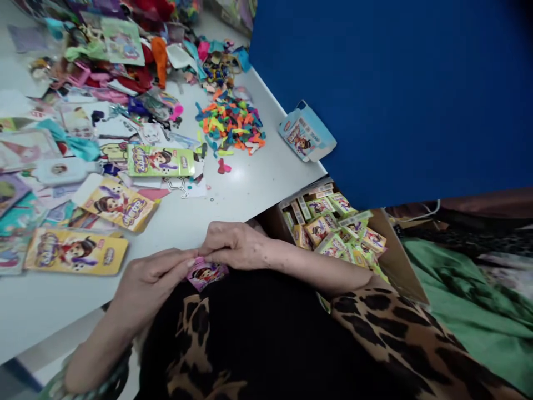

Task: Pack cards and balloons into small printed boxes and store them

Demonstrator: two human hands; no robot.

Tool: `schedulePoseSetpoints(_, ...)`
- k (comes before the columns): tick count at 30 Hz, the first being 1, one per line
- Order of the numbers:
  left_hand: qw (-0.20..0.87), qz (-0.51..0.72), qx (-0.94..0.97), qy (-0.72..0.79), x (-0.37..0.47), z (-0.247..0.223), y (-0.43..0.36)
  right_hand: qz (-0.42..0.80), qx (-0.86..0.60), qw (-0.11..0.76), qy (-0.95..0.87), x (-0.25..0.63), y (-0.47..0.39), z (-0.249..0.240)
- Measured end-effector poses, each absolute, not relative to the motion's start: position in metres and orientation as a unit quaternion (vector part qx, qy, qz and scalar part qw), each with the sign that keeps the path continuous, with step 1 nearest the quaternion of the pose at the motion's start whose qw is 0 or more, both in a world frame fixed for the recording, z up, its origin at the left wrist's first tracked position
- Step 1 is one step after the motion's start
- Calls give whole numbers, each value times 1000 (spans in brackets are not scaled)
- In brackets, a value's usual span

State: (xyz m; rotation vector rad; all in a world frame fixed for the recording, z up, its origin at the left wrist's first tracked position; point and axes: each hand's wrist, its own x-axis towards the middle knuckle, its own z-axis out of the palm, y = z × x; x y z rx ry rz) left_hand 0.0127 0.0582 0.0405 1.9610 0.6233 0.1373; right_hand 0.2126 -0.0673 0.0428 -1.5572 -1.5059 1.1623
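Note:
A small pink-purple printed carton (207,273) is held close to my body at the table's near edge. With fingers pinched together, my left hand (154,280) grips its upper left corner. My right hand (235,244) is closed on its top edge, the fingers curled and the thumb pressed along it. The fingertips of both hands meet there and hide the upper end. To the left lie a yellow carton (77,251), a second yellow carton (122,204) with a raised flap, and a green carton (161,161).
Mixed small toys, cards and bags cover the white table's (233,191) left and back. A pile of colourful balloons (233,122) lies near its middle. One light-blue carton (307,133) stands by the blue panel (395,100). Below right, a cardboard box (402,255) holds several printed cartons.

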Motion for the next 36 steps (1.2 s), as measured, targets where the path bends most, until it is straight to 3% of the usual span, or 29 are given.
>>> schedulePoseSetpoints(4, 471, 121, 837, 251, 6, 29, 45, 378, -578, 316, -651, 216, -77, 40)
schedulePoseSetpoints(13, 462, 132, 834, 272, 1, 12, 27, 328, -571, 290, -695, 203, -79, 24)
schedulePoseSetpoints(19, 560, 144, 761, 293, 13, 20, 28, 280, -674, 406, -551, 243, -111, 44)
schedulePoseSetpoints(22, 569, 192, 745, 291, 17, 21, 35, 295, -793, 251, -469, 306, -171, 71)
schedulePoseSetpoints(24, 573, 205, 740, 286, 19, 18, 40, 360, -805, 90, -463, 343, -212, 77)
schedulePoseSetpoints(26, 585, 204, 733, 281, 21, 14, 43, 377, -802, 11, -463, 368, -230, 71)
schedulePoseSetpoints(29, 593, 186, 730, 285, 22, 9, 43, 288, -819, 57, -493, 380, -186, 50)
schedulePoseSetpoints(33, 570, 158, 734, 334, 14, 7, 43, 207, -788, 160, -557, 356, -30, 33)
schedulePoseSetpoints(36, 565, 164, 705, 396, 4, 1, 46, 202, -763, 138, -599, 308, 71, 32)
